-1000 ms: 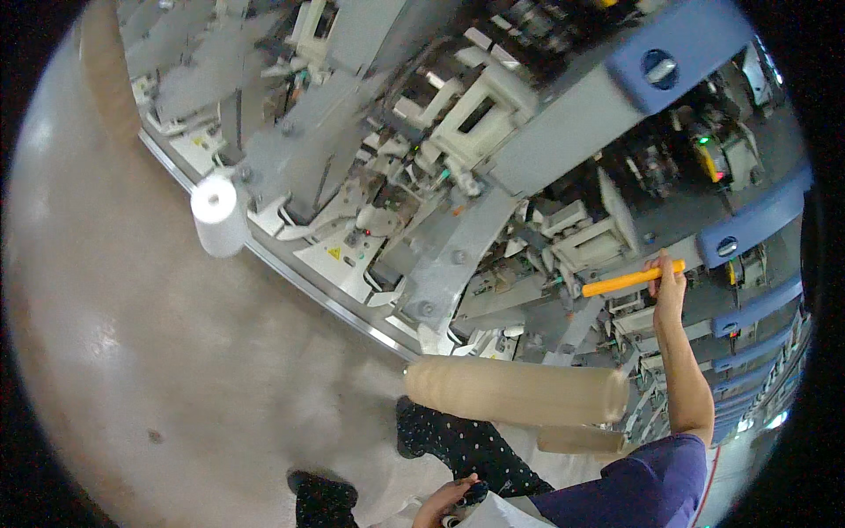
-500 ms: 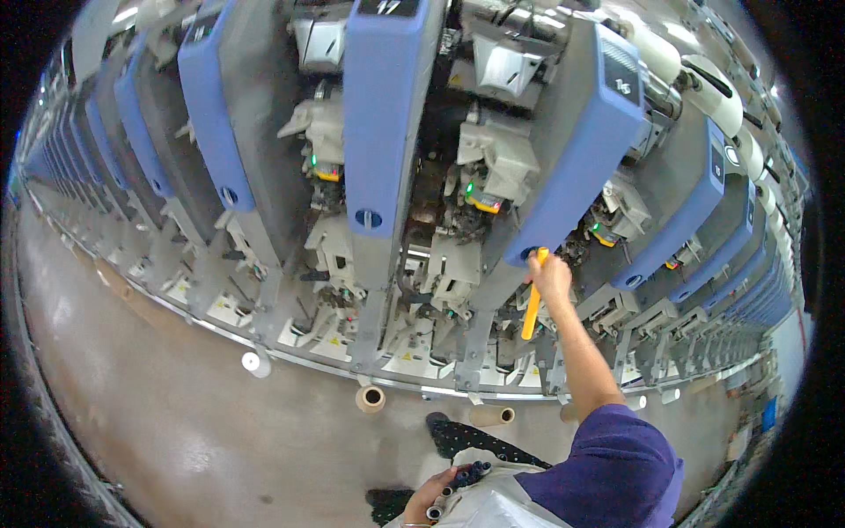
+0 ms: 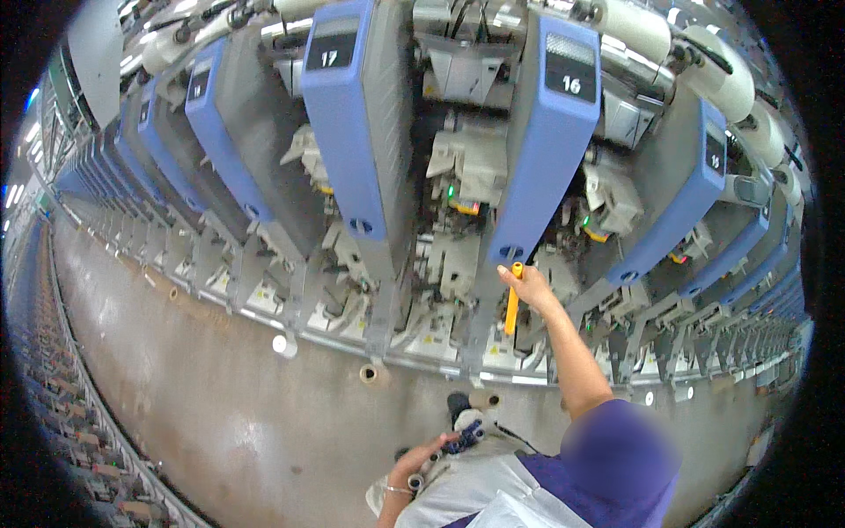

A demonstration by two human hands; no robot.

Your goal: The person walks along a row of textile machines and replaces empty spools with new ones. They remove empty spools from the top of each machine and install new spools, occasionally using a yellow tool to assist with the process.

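Note:
My right hand [image 3: 532, 289] reaches out to a blue machine panel, its fingers wrapped around a yellow rod-shaped tool [image 3: 511, 315]. Below the hand the rod hangs down at a slight tilt. Just above my fingers, a round dark latch [image 3: 511, 252] sits at the panel's lower end, and a thin grey piece at the latch lies near the tool's top; I cannot tell if they touch. At my waist, my left hand [image 3: 419, 458] grips several dark tubes [image 3: 468, 435] against the white apron [image 3: 453, 488]. Another tube's open end [image 3: 415, 482] shows under that hand.
A long curved row of blue-fronted winding machines [image 3: 348, 132] spans the view, with large white rolls [image 3: 634, 28] on top. A metal rail [image 3: 422, 377] runs along their foot. On the floor lie a white cone [image 3: 283, 345] and a brown tube [image 3: 369, 375]. Another machine row [image 3: 79, 422] stands at left.
The view has shifted, bringing more of the left aisle into sight. My right hand stays by the same panel's latch with the yellow tool. My left hand remains at the dark tubes.

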